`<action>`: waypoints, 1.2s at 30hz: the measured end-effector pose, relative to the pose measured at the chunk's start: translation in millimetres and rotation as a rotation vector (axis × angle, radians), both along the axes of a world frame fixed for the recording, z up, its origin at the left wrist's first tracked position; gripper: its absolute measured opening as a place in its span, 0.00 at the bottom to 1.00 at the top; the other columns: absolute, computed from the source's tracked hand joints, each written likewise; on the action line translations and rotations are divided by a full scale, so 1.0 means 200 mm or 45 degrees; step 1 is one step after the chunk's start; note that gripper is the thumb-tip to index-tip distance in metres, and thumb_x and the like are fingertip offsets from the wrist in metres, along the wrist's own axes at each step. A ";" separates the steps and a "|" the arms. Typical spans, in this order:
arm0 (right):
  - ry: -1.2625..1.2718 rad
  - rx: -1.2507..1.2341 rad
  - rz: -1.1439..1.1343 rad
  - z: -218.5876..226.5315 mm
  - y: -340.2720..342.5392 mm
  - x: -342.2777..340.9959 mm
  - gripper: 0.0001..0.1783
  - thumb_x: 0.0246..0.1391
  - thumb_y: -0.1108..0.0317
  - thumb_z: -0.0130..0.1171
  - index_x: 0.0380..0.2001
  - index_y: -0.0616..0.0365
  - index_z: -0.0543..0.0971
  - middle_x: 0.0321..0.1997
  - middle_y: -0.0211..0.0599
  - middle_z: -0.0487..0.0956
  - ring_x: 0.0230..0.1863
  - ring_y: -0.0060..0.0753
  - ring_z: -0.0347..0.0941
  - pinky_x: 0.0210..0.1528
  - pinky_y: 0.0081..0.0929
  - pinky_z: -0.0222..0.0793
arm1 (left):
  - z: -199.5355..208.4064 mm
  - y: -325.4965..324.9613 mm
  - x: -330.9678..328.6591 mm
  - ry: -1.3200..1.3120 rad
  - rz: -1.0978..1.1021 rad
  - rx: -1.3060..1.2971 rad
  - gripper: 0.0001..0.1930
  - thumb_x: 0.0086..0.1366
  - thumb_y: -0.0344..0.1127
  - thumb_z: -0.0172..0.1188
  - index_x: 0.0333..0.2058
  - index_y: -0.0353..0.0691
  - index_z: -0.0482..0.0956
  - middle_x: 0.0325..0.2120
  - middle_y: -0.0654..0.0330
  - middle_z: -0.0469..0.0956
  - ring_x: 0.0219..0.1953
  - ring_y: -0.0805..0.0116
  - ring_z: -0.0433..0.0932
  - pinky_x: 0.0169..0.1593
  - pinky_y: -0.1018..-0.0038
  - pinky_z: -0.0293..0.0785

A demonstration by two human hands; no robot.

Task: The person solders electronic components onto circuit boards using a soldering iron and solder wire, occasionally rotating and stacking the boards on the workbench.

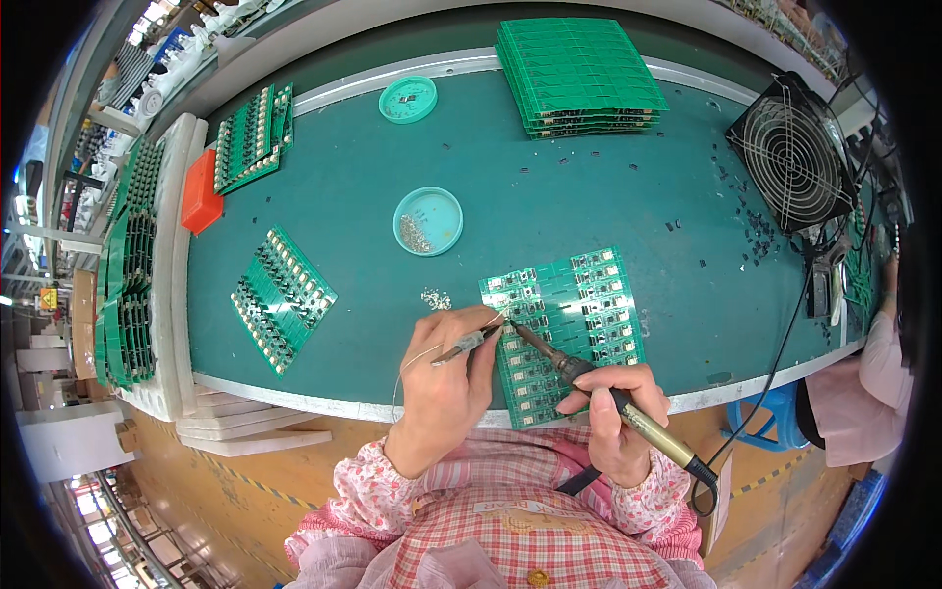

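Note:
A green circuit board panel (566, 316) with rows of small parts lies at the table's front edge, under both hands. In my right hand (620, 417) is a soldering iron (650, 432), gripped like a pen, its tip at the upper left part of the panel. My left hand (439, 402) pinches tweezers (465, 345), their points near the iron's tip. A thin solder wire (416, 357) also runs through the left fingers toward that spot. Whether the iron's tip touches the board cannot be made out.
Small metal bits (437, 298) lie beside the panel. Beyond are a round dish (446, 209) of bits, another dish (419, 87) and stacked boards (579, 64). Left: a loose panel (283, 299), a red box (202, 196). Right: a fan (793, 157), scattered black chips (758, 234), the iron's cord (785, 339).

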State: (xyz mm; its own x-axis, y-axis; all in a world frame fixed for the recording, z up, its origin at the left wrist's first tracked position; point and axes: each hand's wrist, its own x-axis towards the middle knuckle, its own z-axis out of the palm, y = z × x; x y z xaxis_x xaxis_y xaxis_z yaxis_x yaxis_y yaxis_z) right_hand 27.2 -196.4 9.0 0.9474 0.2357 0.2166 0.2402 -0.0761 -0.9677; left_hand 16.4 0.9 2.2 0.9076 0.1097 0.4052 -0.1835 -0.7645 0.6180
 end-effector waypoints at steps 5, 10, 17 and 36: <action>0.013 -0.059 0.054 0.01 0.01 0.02 0.05 0.61 0.72 0.58 0.37 0.63 0.77 0.27 0.39 0.84 0.26 0.28 0.84 0.28 0.23 0.77 | -0.01 0.01 0.00 -0.018 -0.013 -0.004 0.15 0.55 0.19 0.65 0.42 0.37 0.79 0.38 0.57 0.82 0.38 0.52 0.79 0.45 0.63 0.74; -0.089 -0.096 0.064 0.00 0.02 0.02 0.05 0.59 0.73 0.59 0.37 0.63 0.78 0.27 0.38 0.84 0.27 0.30 0.84 0.28 0.24 0.78 | 0.00 0.00 0.00 -0.013 -0.009 -0.017 0.13 0.57 0.18 0.64 0.41 0.37 0.80 0.38 0.57 0.82 0.39 0.54 0.79 0.43 0.65 0.75; -0.107 -0.135 0.098 0.01 0.03 0.02 0.07 0.56 0.74 0.63 0.37 0.64 0.78 0.28 0.40 0.84 0.26 0.30 0.84 0.27 0.24 0.77 | 0.01 0.00 0.00 -0.010 -0.009 0.011 0.13 0.56 0.19 0.64 0.41 0.37 0.80 0.38 0.56 0.82 0.40 0.54 0.79 0.44 0.64 0.75; -0.446 -0.173 -0.037 0.01 0.01 0.02 0.11 0.49 0.79 0.65 0.37 0.62 0.80 0.23 0.35 0.83 0.23 0.31 0.81 0.24 0.24 0.75 | 0.01 0.00 0.00 0.011 -0.007 -0.013 0.13 0.57 0.19 0.64 0.41 0.38 0.79 0.39 0.57 0.82 0.41 0.53 0.79 0.45 0.63 0.75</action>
State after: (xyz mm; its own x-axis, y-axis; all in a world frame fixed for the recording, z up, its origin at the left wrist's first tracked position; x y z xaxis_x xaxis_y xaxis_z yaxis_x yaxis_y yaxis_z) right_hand 31.0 -194.9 11.4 0.8283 0.2583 0.4972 0.5505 -0.2098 -0.8080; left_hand 16.5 0.3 3.7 0.9117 0.1089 0.3961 -0.1821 -0.7571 0.6274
